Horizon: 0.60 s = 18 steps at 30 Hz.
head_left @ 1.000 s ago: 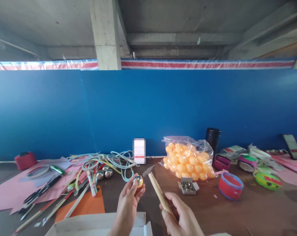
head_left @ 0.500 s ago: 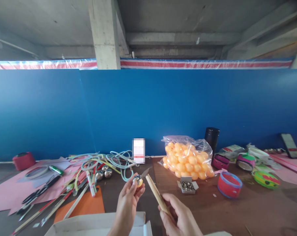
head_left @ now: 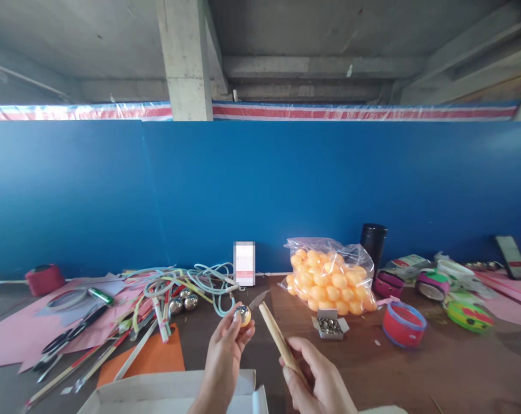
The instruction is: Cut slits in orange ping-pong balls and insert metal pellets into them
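In the middle of the head view, my left hand [head_left: 230, 348] is raised, its thumb and fingers closed round a shiny metal ball [head_left: 244, 315]. My right hand [head_left: 314, 376] grips the wooden handle of a hammer [head_left: 281, 339], whose handle leans up and left. A dark, tapering metal head lies across the far end of that handle, close to the right of the ball. Whether head and ball touch, I cannot tell. Below my left hand lies an open white cardboard box [head_left: 174, 385], partly cut off by the frame.
A clear bag of orange balls [head_left: 329, 282] stands behind a small box of metal pieces [head_left: 330, 326]. Several shiny balls [head_left: 190, 301], cords [head_left: 213, 276], scissors [head_left: 66, 339] and coloured paper [head_left: 10, 333] lie leftward. To the right is a red round pouch [head_left: 403, 325].
The scene has shifted very slightly to the right in view. The hammer has moved a little up and right, and both hands keep their hold.
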Motion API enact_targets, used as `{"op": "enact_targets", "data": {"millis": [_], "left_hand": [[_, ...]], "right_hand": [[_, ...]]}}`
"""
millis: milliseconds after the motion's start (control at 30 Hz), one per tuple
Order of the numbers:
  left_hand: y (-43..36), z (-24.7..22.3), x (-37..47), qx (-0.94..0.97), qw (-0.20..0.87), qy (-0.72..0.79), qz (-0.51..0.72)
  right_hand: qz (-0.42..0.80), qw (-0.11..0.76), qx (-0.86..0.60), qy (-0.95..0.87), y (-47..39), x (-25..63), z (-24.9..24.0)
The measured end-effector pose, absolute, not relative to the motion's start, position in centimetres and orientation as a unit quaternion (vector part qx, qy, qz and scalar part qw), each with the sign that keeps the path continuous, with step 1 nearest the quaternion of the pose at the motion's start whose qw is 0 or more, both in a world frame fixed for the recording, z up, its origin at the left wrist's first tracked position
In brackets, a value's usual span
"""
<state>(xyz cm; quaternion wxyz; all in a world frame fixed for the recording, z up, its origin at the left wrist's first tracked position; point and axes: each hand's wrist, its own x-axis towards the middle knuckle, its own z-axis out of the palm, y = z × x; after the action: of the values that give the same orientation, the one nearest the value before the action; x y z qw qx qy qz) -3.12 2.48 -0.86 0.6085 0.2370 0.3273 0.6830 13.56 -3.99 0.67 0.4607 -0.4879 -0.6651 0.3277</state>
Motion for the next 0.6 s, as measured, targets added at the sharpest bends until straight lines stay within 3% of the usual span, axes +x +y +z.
{"op": "enact_targets", "data": {"millis": [600], "left_hand": [[2.54, -1.25, -3.20, 0.234, 0.612, 0.320, 0.684]], "right_hand": [[0.320, 0.451, -0.490, -0.674, -4.21, 13.33, 0.85]]}}
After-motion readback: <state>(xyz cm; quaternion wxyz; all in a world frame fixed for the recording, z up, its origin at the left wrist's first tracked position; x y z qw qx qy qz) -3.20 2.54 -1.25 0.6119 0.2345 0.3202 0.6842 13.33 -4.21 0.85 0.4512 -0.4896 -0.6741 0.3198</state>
